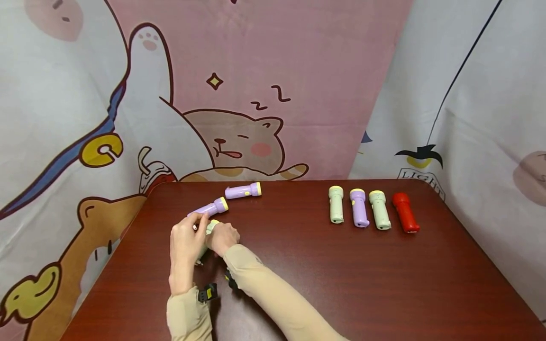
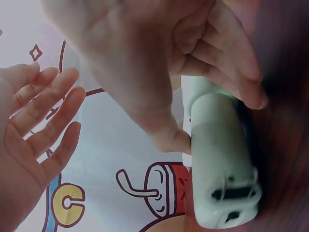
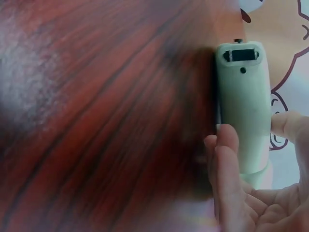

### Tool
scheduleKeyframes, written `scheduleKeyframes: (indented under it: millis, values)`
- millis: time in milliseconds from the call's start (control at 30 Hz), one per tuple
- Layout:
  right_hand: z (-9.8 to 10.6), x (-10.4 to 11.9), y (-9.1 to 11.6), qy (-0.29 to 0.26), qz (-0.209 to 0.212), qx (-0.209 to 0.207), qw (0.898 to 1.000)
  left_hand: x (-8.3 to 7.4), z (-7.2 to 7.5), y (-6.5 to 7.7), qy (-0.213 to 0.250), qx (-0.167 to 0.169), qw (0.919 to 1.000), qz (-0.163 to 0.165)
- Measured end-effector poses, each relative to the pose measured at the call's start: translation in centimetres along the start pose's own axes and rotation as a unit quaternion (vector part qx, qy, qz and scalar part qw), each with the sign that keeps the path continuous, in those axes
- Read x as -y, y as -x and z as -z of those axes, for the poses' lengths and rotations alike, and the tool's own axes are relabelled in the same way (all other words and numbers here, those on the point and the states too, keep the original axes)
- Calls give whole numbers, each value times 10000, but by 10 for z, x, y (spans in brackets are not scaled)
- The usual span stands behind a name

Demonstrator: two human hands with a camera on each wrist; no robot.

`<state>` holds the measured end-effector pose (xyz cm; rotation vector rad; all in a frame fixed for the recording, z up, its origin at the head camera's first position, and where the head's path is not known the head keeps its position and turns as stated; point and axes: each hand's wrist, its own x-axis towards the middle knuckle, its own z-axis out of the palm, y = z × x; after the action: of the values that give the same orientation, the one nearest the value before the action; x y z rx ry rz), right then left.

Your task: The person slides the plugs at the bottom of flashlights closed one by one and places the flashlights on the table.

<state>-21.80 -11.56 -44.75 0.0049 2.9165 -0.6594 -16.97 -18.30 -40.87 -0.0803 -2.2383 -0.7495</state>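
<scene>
A pale green flashlight (image 2: pixel 219 154) lies between my two hands, its tail end toward me and its head partly covered by fingers. My right hand (image 1: pixel 223 238) reaches over it. In the right wrist view, its thumb and fingers (image 3: pixel 228 140) grip opposite sides of the barrel. My left hand (image 1: pixel 185 244) is raised just to the left. In the left wrist view, its fingers are spread and relaxed, apart from the flashlight. Behind the hands lies a purple flashlight (image 1: pixel 211 208), partly hidden by the left hand. Whether the gripped flashlight touches the table is unclear.
Another purple flashlight (image 1: pixel 243 190) lies near the back edge of the dark wooden table (image 1: pixel 298 265). At the right stands a row of a green flashlight (image 1: pixel 336 206), a purple one (image 1: pixel 359 209), a second green one (image 1: pixel 379 210) and a red one (image 1: pixel 406 213). A printed curtain hangs behind.
</scene>
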Motion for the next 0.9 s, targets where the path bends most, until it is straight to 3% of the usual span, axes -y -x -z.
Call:
scheduleKeyframes:
  millis: [267,600,700,900]
  values:
    - [6,-4,-5,-792,-165,300,9963,1,1,0,-52,-10,10000,-60]
    - [18,-28,-12,-2056,-17,418,9777,0,-4,1,72,90,9999,-61]
    - [23,-36,-16,-2557,52,566,9651,-1,-6,0,56,161,9999,-8]
    - [35,-50,-23,-3670,61,786,9269,-9,-11,-2,104,469,9988,75]
